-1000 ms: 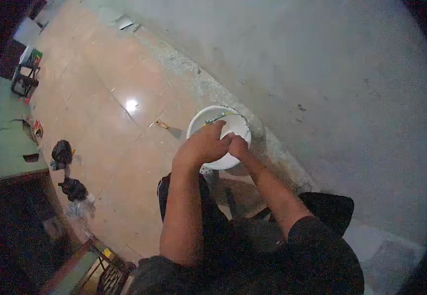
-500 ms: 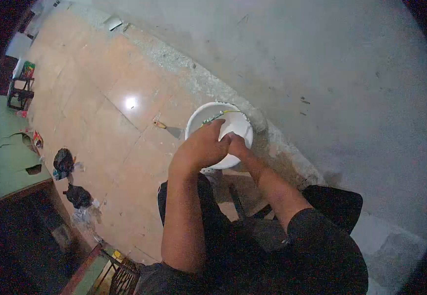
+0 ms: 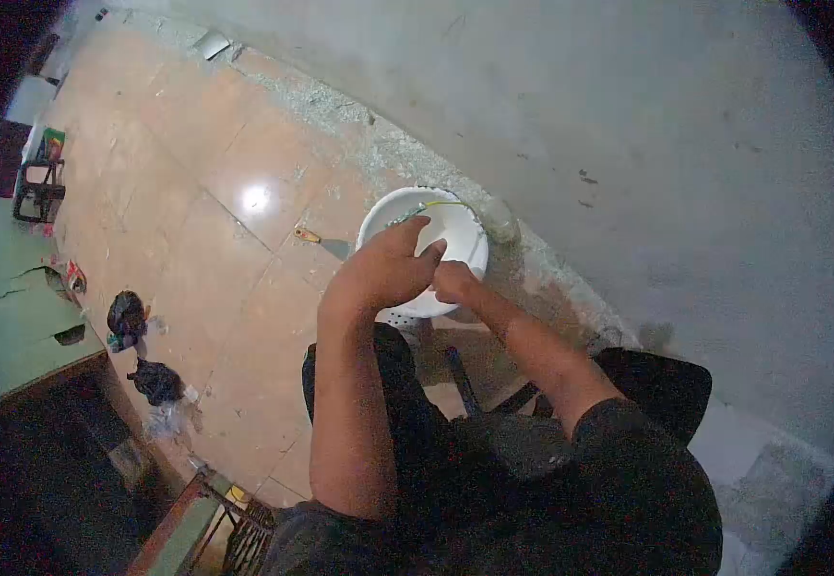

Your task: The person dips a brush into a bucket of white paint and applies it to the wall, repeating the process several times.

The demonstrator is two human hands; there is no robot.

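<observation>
Both hands meet over a white bucket point(image 3: 424, 252) standing on the floor point(image 3: 206, 240) just beyond them. The left hand point(image 3: 385, 269) curls loosely at its near rim; the right hand point(image 3: 454, 281) looks closed, on what I cannot tell. The bucket seems light, rigid plastic with a smooth wall, best gripped at the rim.

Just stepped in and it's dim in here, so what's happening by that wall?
A person bends over a white bucket standing on the tiled floor against the wall. Both hands are over its opening: the left hand spread across the near rim, the right hand closed beside it. What the fingers grip is too small to tell.
</observation>
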